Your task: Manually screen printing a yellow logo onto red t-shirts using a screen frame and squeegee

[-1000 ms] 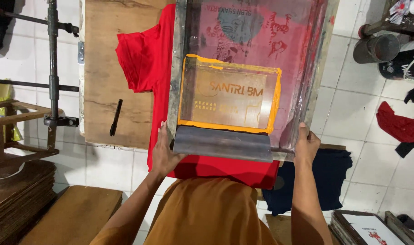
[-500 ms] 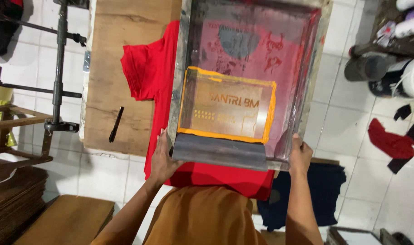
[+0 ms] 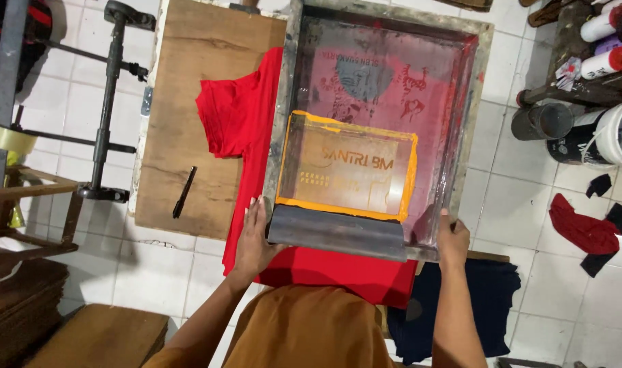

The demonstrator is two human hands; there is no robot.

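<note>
We see black pen (image 3: 184,192) on wooden board (image 3: 188,102) | white bucket (image 3: 621,133) right of board | dark cloth (image 3: 461,307) below it

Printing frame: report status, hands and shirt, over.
Left hand and right hand each grip the printing frame at its near corners. Frame lies on the red shirt. Squeegee rests inside, untouched.

Person seen from above: a mustard-orange shirt (image 3: 304,327) covers the torso at 6 o'clock, its fabric plain and softly creased. Both forearms are bare, with no sleeves reaching them. The left hand (image 3: 253,238) and right hand (image 3: 453,240) carry no gloves, rings or watch.
</note>
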